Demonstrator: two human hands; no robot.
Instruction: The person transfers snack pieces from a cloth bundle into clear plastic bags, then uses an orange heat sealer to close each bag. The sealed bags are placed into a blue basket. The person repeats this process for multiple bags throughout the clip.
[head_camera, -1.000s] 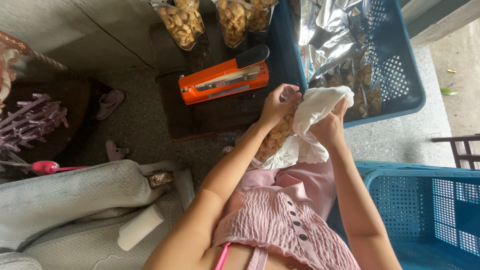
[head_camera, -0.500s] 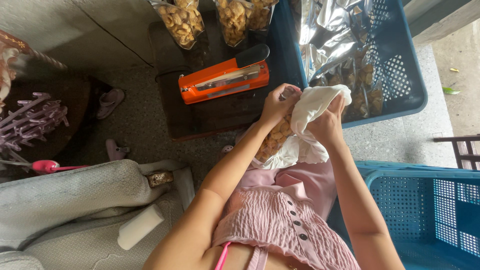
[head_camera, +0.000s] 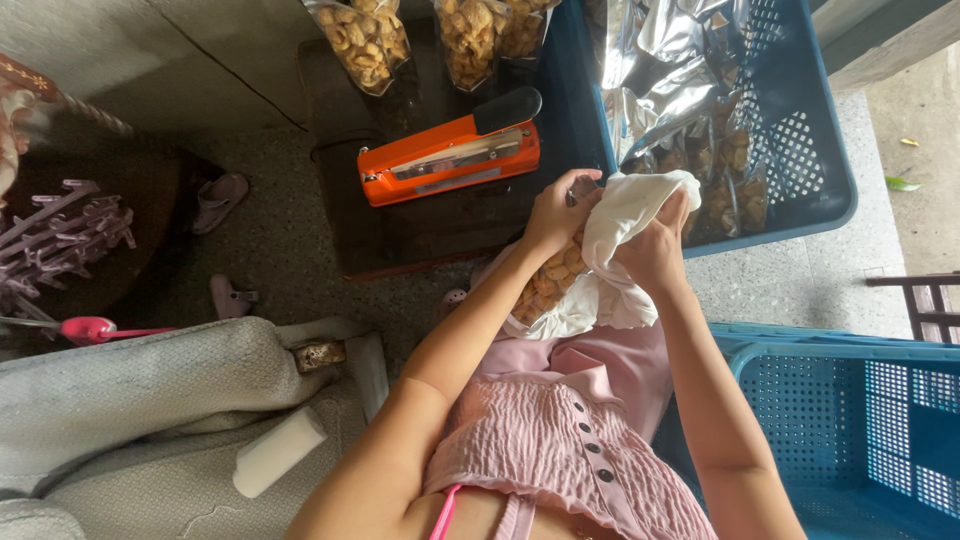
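Head view, looking down over the lap.

Left hand (head_camera: 556, 210): fingers curled shut around the top of a clear bag of snacks (head_camera: 545, 285), which lies tilted over the lap, just below the orange sealer.

Right hand (head_camera: 655, 250): fingers closed on a white cloth (head_camera: 625, 215), pressing it against the upper end of the bag; the cloth drapes down and around the bag's right side.

Orange heat sealer (head_camera: 450, 160): lies on a dark low table (head_camera: 430, 225), near the hands, its black handle end toward the blue crate.

Filled snack bags (head_camera: 365, 40): several standing at the far edge of the table, well apart from the hands.

Blue crate (head_camera: 815, 170): just right of the table, holding silver foil pouches (head_camera: 665, 50) and more snack packs.

Second blue crate (head_camera: 850, 420): beside the right forearm, lower right.

Grey fabric (head_camera: 130, 390): at lower left, with a white cylinder (head_camera: 280, 450) lying on it.

Pink garment (head_camera: 570, 440): worn by the person, under both arms.
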